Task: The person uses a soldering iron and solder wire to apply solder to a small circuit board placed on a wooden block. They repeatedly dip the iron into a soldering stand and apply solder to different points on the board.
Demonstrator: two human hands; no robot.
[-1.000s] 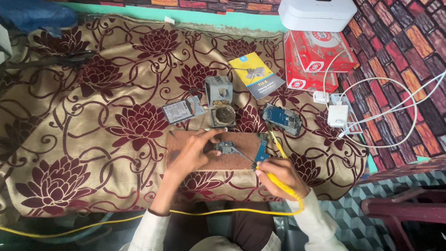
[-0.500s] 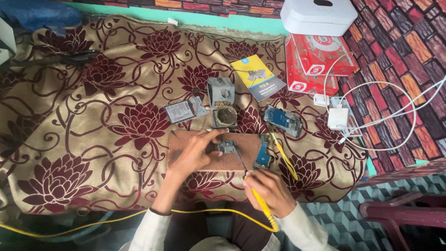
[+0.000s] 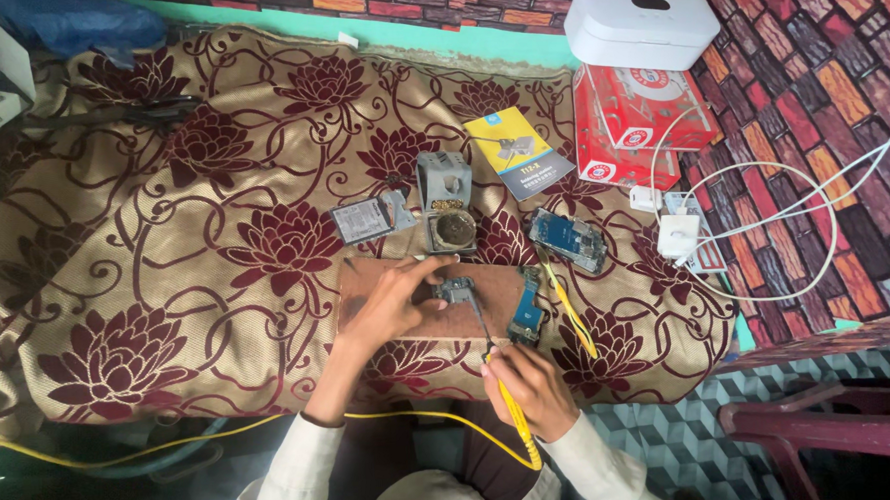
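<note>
My left hand rests on a brown wooden board and pinches a small grey metal part lying on it. My right hand grips a yellow-handled soldering iron, whose thin tip reaches up to that part. A blue circuit board lies on the board's right edge. The iron's yellow cord runs left past my sleeve.
A flowered cloth covers the surface. A grey soldering stand, a small battery-like block, a yellow booklet, an opened phone, yellow tweezers, red boxes, a white case and white chargers lie around.
My right hand has drawn back toward me and turned the soldering iron so its tip now points up at the part. My left hand stays on the board.
</note>
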